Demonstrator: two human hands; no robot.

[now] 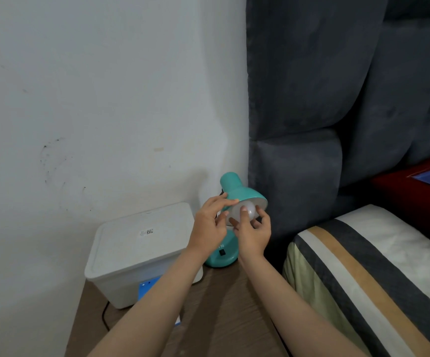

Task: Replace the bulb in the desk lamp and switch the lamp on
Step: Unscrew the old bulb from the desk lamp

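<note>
A teal desk lamp stands on a wooden bedside table in the corner by the wall. Its shade tilts toward me, and a round white bulb sits in the shade's mouth, unlit. My right hand wraps its fingers around the bulb from below. My left hand rests its fingertips on the shade's left rim. The lamp's round base carries a small black switch and is partly hidden behind my wrists.
A white lidded plastic box sits left of the lamp, with a blue item and a dark cable at its front. A grey padded headboard and a striped pillow lie to the right.
</note>
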